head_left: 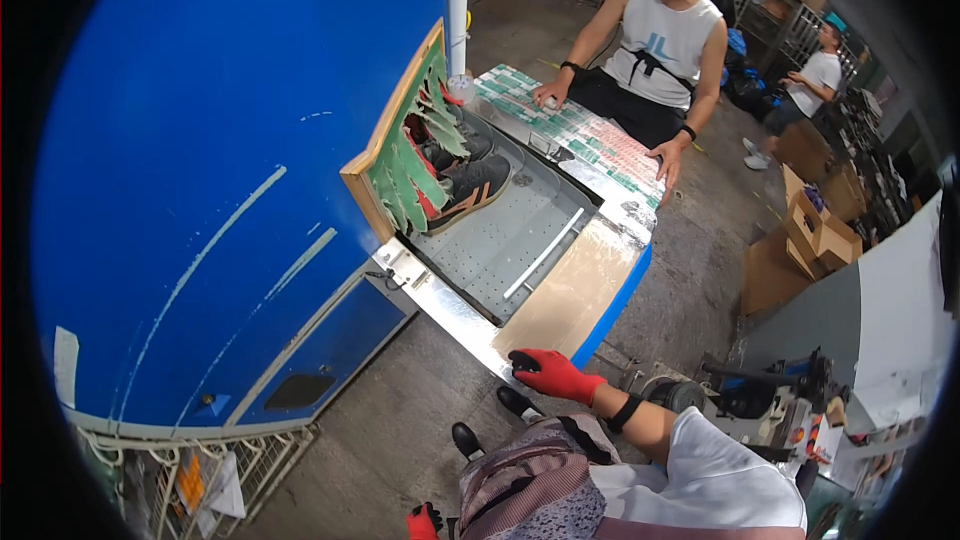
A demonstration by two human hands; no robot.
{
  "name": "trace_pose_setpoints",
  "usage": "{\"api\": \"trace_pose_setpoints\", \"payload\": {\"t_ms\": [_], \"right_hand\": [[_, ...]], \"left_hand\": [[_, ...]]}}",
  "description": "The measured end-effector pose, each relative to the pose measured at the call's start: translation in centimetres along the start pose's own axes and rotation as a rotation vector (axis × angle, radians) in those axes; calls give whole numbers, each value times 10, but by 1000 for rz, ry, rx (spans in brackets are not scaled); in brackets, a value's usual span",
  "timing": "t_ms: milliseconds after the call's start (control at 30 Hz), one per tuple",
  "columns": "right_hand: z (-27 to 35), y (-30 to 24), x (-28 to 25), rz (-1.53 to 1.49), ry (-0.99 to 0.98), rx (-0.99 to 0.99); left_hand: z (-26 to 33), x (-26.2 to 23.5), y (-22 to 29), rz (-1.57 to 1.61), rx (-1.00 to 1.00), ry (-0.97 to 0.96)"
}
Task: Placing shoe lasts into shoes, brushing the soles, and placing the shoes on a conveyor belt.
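My right hand (556,376), in a red glove with black fingers, is at the near corner of a metal-edged conveyor table. Its fingers are loosely bent and nothing shows in them. Low at the bottom edge hangs my left hand (423,522), partly cut off, its gloved fingers a little apart and holding nothing I can see. Beyond the right hand a brown board (575,285) covers the table end. Dark shoes (470,190) stand on the grey perforated belt (470,260), partly behind torn green strips (395,185) in a wood-framed opening.
A large blue machine (230,140) rises on the left. Across the table a person (660,40) rests both hands on its green-and-white taped side (600,135). Another person (815,85) stands farther back near cardboard boxes (815,230). Dark machinery (740,390) is on my right, a wire rack (240,480) lower left.
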State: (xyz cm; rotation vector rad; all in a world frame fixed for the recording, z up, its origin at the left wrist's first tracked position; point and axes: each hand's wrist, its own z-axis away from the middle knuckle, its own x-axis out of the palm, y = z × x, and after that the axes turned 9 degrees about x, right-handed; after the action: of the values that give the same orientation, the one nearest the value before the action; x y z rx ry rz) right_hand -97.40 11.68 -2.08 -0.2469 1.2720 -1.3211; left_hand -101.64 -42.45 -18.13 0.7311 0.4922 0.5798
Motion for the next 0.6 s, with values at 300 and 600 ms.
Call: {"api": "trace_pose_setpoints", "payload": {"t_ms": [300, 600], "right_hand": [[5, -57, 54, 249, -222, 38], [-52, -181, -87, -88, 120, 23]], "left_hand": [[-74, -118, -94, 978, -178, -179], [-69, -111, -45, 108, 42, 33]]}}
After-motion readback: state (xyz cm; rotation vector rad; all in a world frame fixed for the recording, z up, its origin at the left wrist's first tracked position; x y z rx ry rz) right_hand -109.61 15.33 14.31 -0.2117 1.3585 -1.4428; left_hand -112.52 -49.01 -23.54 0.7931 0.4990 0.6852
